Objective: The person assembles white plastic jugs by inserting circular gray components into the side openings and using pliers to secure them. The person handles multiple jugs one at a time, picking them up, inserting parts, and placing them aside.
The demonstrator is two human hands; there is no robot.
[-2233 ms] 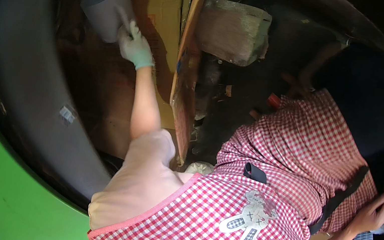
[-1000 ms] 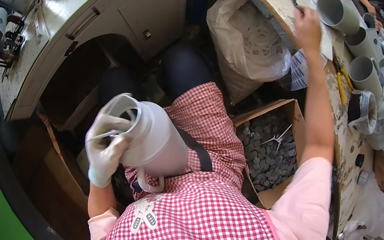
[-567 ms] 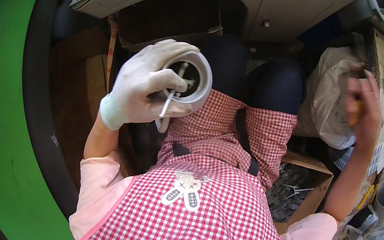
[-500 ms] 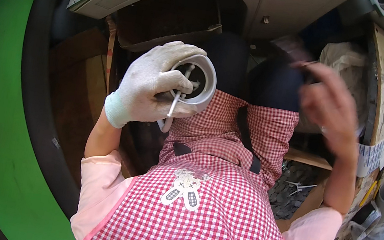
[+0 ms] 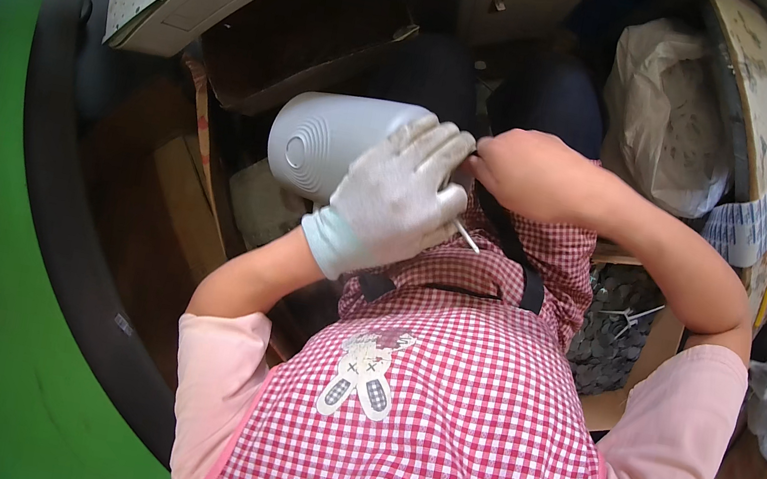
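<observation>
Has bench well off to the right of the right hand, bag beyond and to its right, and box of discs to its right on the body side. Seems to be at a step of working on jug at its mouth end. Grips jug in the gloved left hand, fingers nearly straight and close together over that end, with the base pointing out to the left of the hand and the mouth hidden under it. Curls the bare right hand into a loose fist, touching or just beside the left fingertips; cannot tell about anything held inside. Has stem, thin and white, poking out from under the left hand, just below the right. Calls next, most likely, for a steady left grip and small, careful movements of the right hand, so close to the left fingers. Compared with half a second ago, has jug tipped from mouth-up onto its side, base outward; has the right hand in from a blurred spot well apart to the left fingertips, with the dark thing blurred near it then no longer clearly visible; has stem slanting rightward from the left hand rather than leftward.
</observation>
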